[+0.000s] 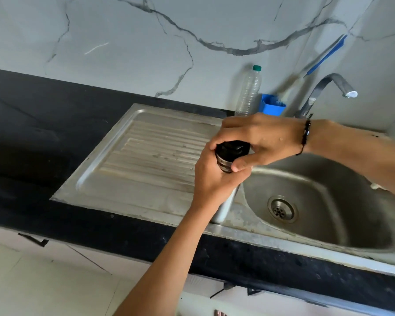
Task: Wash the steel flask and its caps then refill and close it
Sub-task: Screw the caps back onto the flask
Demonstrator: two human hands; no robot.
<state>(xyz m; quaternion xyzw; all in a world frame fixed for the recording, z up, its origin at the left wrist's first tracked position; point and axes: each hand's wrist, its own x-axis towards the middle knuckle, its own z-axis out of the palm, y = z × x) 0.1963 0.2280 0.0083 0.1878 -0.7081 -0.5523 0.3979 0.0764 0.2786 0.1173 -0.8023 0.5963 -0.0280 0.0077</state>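
The steel flask (224,207) stands upright on the sink's rim between drainboard and basin, its light body showing below my wrist. My left hand (214,179) grips the flask around its upper part, just under the threaded steel neck. A black cap (232,148) sits on top of the flask. My right hand (258,137) comes from the right and holds this cap, fingers curled over it and thumb pressed against the neck's side. Most of the flask's body is hidden behind my left hand.
The steel sink basin (329,224) with its drain (282,208) lies to the right, the ribbed drainboard (146,156) to the left. A tap (324,92), a clear plastic bottle (249,92) and a blue holder (273,104) stand at the back. A black counter (32,124) surrounds the sink.
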